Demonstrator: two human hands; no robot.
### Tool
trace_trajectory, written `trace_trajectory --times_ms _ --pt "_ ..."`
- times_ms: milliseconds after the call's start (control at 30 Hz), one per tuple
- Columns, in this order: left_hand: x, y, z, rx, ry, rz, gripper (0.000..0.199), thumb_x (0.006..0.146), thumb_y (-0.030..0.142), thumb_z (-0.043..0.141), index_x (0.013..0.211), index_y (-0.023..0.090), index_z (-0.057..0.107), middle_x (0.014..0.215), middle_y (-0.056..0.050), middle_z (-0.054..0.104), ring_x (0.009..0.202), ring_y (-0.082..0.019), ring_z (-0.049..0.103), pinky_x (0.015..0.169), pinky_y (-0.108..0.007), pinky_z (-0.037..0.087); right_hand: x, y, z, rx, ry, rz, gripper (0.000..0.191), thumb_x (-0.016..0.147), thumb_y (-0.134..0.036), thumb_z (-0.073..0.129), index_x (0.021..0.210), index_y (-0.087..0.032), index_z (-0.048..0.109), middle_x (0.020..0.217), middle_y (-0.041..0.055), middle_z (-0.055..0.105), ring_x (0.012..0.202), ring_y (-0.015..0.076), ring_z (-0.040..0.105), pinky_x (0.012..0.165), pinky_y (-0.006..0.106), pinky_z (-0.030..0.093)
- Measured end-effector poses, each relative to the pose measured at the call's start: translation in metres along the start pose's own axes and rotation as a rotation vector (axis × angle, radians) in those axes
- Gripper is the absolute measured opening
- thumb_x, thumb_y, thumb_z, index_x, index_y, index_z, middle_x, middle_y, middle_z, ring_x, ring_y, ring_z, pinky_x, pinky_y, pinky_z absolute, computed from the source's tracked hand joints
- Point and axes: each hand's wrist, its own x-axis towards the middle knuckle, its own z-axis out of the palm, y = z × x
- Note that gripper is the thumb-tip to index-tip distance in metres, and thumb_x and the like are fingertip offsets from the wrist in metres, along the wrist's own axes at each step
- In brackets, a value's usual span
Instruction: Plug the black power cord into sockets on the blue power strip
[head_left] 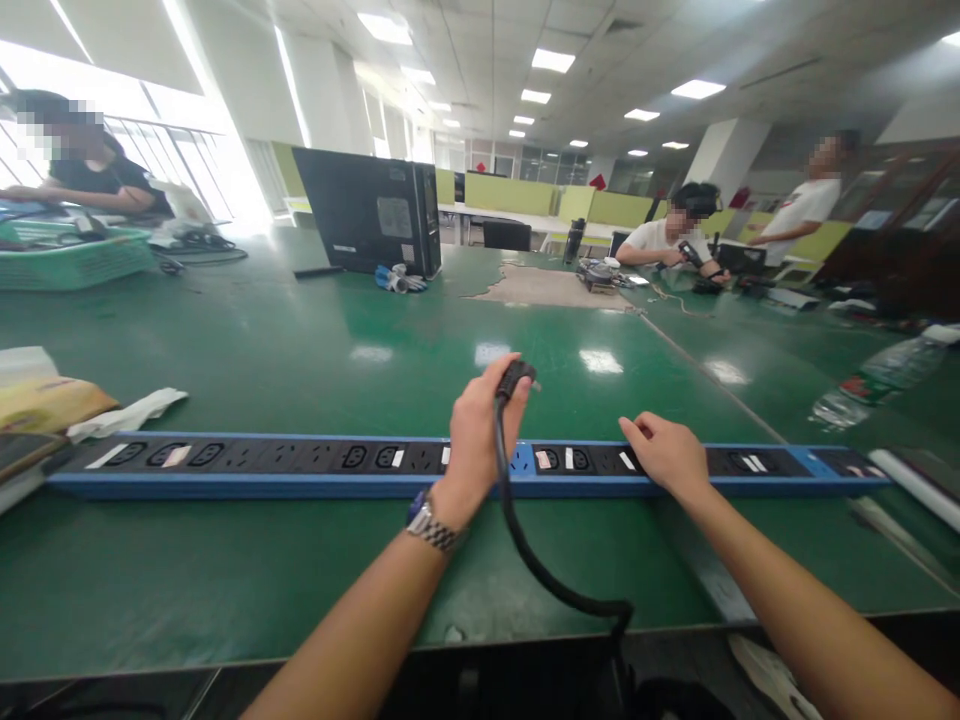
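Note:
A long blue power strip (300, 490) with black sockets lies across the green table. My left hand (476, 435), with a watch at its wrist, grips a black plug (516, 380) above the strip's middle, its metal pins pointing right. The plug's thick black cable (525, 545) hangs down past the table's front edge. Over the right part of the strip rests my right hand (669, 455), fingers curled loosely with thumb and forefinger apart and nothing visible between them. Small white labels stick to several sockets.
A black computer case (367, 215) stands at the back, gloves (401, 280) beside it. At left are a green basket (75, 262) and packaging (60, 400). A plastic bottle (885, 380) lies at right. Several people are around the table's far side.

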Motion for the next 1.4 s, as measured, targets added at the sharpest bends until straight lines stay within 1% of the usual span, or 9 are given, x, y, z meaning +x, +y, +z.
trace_trajectory --times_ms 100,200,400,667,900,1100,1200,1300,1400 --pt "-0.009 -0.027 -0.027 0.058 -0.229 0.043 0.03 0.093 0.032 0.055 0.118 0.019 0.062 0.11 -0.007 0.071 0.101 -0.022 0.065 0.091 -0.035 0.051 0.0 0.0 0.001 -0.024 -0.01 -0.002 0.051 0.089 -0.06 0.034 0.076 -0.023 0.066 0.077 0.0055 0.068 0.07 0.0184 0.057 0.056 0.026 0.028" --pt "-0.027 -0.038 -0.032 0.141 -0.375 0.075 0.029 0.093 0.03 0.055 0.119 0.02 0.062 0.107 -0.006 0.072 0.098 -0.022 0.065 0.089 -0.035 0.052 -0.001 -0.001 0.001 -0.041 -0.014 0.01 0.051 0.09 -0.061 0.033 0.076 -0.024 0.065 0.077 0.0057 0.068 0.07 0.0192 0.058 0.055 0.026 0.028" --pt "-0.036 -0.029 -0.018 0.272 -0.399 0.151 0.028 0.093 0.028 0.054 0.12 0.022 0.061 0.111 -0.005 0.069 0.1 -0.021 0.062 0.09 -0.035 0.05 -0.002 -0.002 -0.001 -0.035 -0.042 0.029 0.05 0.089 -0.061 0.032 0.078 -0.025 0.064 0.079 0.0051 0.069 0.073 0.0203 0.058 0.056 0.027 0.028" --pt "-0.044 -0.027 -0.015 0.393 -0.471 0.233 0.03 0.089 0.022 0.058 0.119 0.024 0.061 0.109 -0.004 0.068 0.101 -0.022 0.06 0.09 -0.037 0.048 -0.002 -0.002 0.0 -0.017 -0.031 0.019 0.046 0.089 -0.059 0.034 0.078 -0.025 0.063 0.08 0.0049 0.069 0.074 0.0208 0.058 0.058 0.027 0.029" --pt "-0.049 -0.029 -0.013 0.349 -0.436 0.265 0.033 0.087 0.017 0.061 0.119 0.023 0.062 0.107 -0.004 0.069 0.099 -0.023 0.061 0.09 -0.039 0.049 -0.001 -0.002 0.003 -0.035 -0.014 0.044 0.041 0.087 -0.056 0.039 0.077 -0.025 0.064 0.077 0.0036 0.068 0.07 0.0186 0.056 0.056 0.026 0.028" --pt "-0.054 -0.039 -0.011 0.191 -0.289 0.348 0.032 0.086 0.011 0.058 0.116 0.02 0.064 0.108 -0.005 0.072 0.097 -0.022 0.064 0.088 -0.039 0.051 -0.002 -0.002 0.003 -0.022 -0.013 0.052 0.04 0.087 -0.055 0.039 0.078 -0.026 0.064 0.076 0.0032 0.067 0.068 0.0176 0.054 0.056 0.026 0.026" --pt "-0.054 -0.035 -0.01 0.15 -0.239 0.396 0.03 0.088 0.012 0.055 0.116 0.019 0.064 0.108 -0.007 0.072 0.098 -0.02 0.066 0.088 -0.036 0.053 -0.002 -0.001 0.003 -0.009 -0.006 0.048 0.039 0.086 -0.055 0.04 0.077 -0.025 0.064 0.076 0.0032 0.067 0.067 0.0172 0.053 0.056 0.026 0.026" --pt "-0.041 -0.023 -0.012 0.064 -0.053 0.375 0.031 0.09 0.017 0.058 0.121 0.019 0.061 0.113 -0.008 0.07 0.102 -0.019 0.066 0.091 -0.031 0.053 -0.001 -0.001 0.004 -0.002 -0.004 0.046 0.039 0.086 -0.054 0.04 0.076 -0.025 0.063 0.075 0.0027 0.066 0.067 0.0173 0.053 0.056 0.026 0.026" --pt "-0.02 -0.013 -0.025 0.056 0.137 0.266 0.034 0.09 0.028 0.062 0.123 0.02 0.06 0.111 -0.006 0.072 0.097 -0.017 0.069 0.09 -0.028 0.054 -0.001 -0.001 0.004 0.003 -0.002 0.037 0.038 0.087 -0.053 0.039 0.076 -0.025 0.063 0.076 0.0024 0.067 0.069 0.0171 0.053 0.056 0.026 0.025"
